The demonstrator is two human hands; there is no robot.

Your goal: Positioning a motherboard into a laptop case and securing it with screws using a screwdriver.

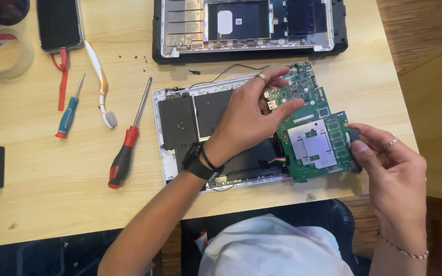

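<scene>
A green circuit board with a silver square plate lies tilted over the right end of an opened white laptop base. My left hand reaches across the base, wearing a ring and a black wristband; its fingertips pinch the board's upper left edge. My right hand grips the board's right edge, thumb on a small black part there. Black battery panels fill the base beneath my left wrist.
A second opened laptop shell with a black rim lies at the table's far edge. Left of the base lie a red-handled screwdriver, a small blue screwdriver, a toothbrush, a phone and a tape roll.
</scene>
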